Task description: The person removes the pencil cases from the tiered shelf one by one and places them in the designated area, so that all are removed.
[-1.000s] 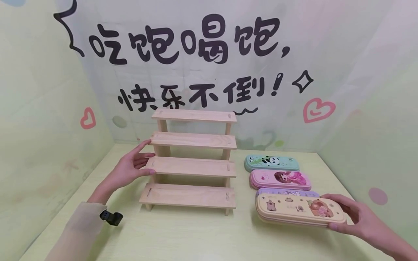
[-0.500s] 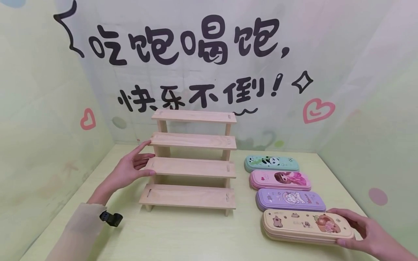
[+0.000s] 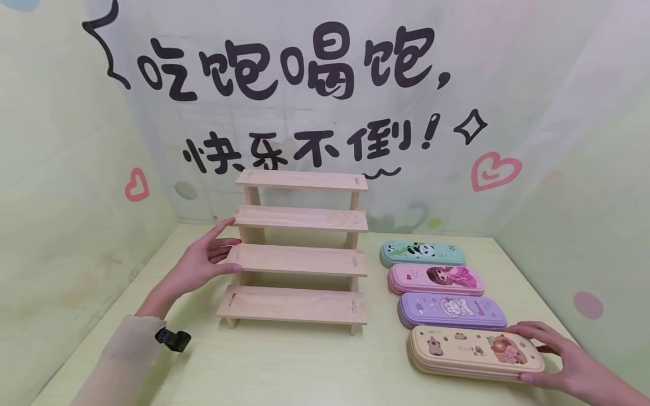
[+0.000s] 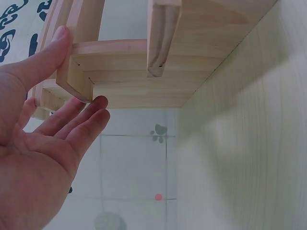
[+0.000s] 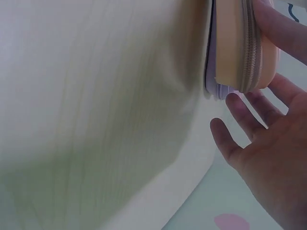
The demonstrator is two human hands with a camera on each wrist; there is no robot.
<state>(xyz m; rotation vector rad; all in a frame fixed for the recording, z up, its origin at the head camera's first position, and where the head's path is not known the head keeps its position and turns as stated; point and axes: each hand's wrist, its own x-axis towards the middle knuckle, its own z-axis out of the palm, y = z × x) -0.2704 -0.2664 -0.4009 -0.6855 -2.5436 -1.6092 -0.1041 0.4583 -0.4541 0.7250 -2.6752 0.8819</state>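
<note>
A four-step unpainted wooden display stand [image 3: 297, 257] stands mid-table. My left hand [image 3: 200, 260] rests against its left side, index fingertip at one step's end and thumb at the step below. Loosely extended fingers and the thumb on the wood [image 4: 79, 76] show in the left wrist view. On the right, my right hand [image 3: 569, 361] holds the right end of a cream pencil case [image 3: 477, 352] with cartoon animals, thumb at the front edge and index finger at the back. The case appears to lie flat. In the right wrist view, its zipper [image 5: 252, 57] faces the thumb and the other fingers spread apart.
Behind the cream case lie purple [image 3: 452, 310], pink [image 3: 437, 279] and green [image 3: 422, 254] pencil cases in a staggered row. Printed cloth walls [image 3: 325, 113] with black lettering close off the table's back and sides. A black strap [image 3: 172, 339] sits on my left wrist.
The cream pencil case has come down toward the table's front, uncovering the purple one, and has settled flat. The right hand moved with it. My left hand stays in place.
</note>
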